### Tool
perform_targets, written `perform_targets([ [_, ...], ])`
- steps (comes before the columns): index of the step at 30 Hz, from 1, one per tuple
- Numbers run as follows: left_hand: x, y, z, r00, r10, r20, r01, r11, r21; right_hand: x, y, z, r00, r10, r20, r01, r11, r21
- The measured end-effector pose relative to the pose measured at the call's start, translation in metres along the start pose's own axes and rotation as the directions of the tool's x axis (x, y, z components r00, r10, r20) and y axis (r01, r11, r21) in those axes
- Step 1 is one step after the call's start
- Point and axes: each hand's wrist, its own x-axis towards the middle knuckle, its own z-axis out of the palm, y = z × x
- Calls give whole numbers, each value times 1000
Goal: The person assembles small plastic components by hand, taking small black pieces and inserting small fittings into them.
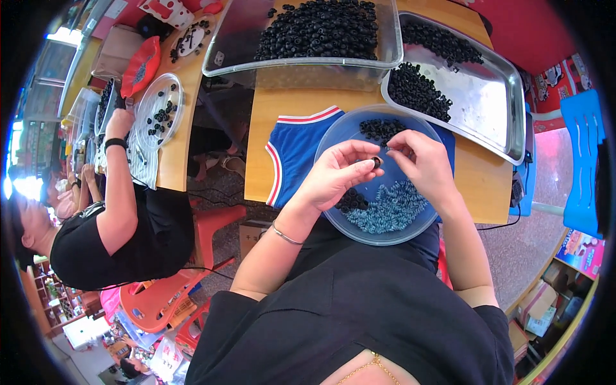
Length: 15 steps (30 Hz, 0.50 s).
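Above a round translucent tub (423, 114), my left hand (337, 172) pinches a small black ring-shaped part (376, 163) between thumb and fingers. Close to its right, my right hand (428, 165) has thumb and forefinger pressed together; whatever lies between them is too small to make out. Many small bluish metal springs (393, 208) lie heaped in the near part of the tub. Small black parts form one pile (383, 129) at the tub's far side and another pile (352, 200) at its left, partly behind my left hand.
Beyond the tub stand a large clear bin (301, 62) of black parts and a metal tray (491, 96) with more. A blue garment (298, 151) lies on the wooden table (260, 112). At left, a co-worker (122, 224) reaches over another table beside a red stool (215, 224).
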Motion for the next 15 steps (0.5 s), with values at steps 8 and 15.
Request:
perform_targets([
  [8, 5, -9, -7, 997, 46, 60, -41, 996, -81, -10, -20, -11, 992, -124, -31, 127, 956, 263],
  [15, 5, -13, -1, 995, 18, 102, -5, 992, -124, -17, -18, -11, 990, -135, -43, 141, 941, 308],
])
